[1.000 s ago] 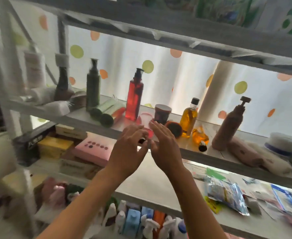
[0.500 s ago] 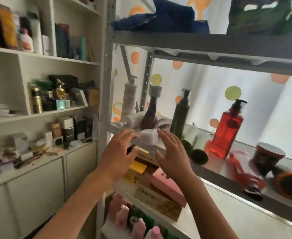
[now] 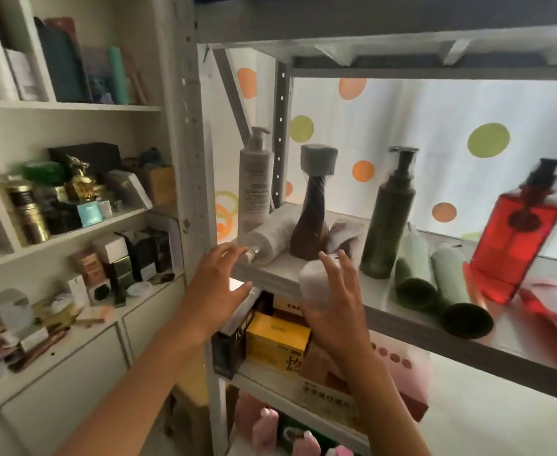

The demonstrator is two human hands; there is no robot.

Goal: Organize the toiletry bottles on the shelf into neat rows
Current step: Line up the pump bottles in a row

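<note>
Right hand (image 3: 333,301) grasps a small white bottle (image 3: 315,284) at the shelf (image 3: 412,320) front lip, probably lifting it clear to re-seat. Left hand (image 3: 217,291) is released, fingers spread at 9 o'clock of it, reaching toward the toppled white bottle (image 3: 270,238). Open room: bare board right of the hand; 2 green tubes (image 3: 435,284) lie at 3 o'clock.

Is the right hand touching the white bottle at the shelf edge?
Touching. In the head view the right hand is curled round the white bottle, its fingers overlapping the bottle with no gap.
</note>
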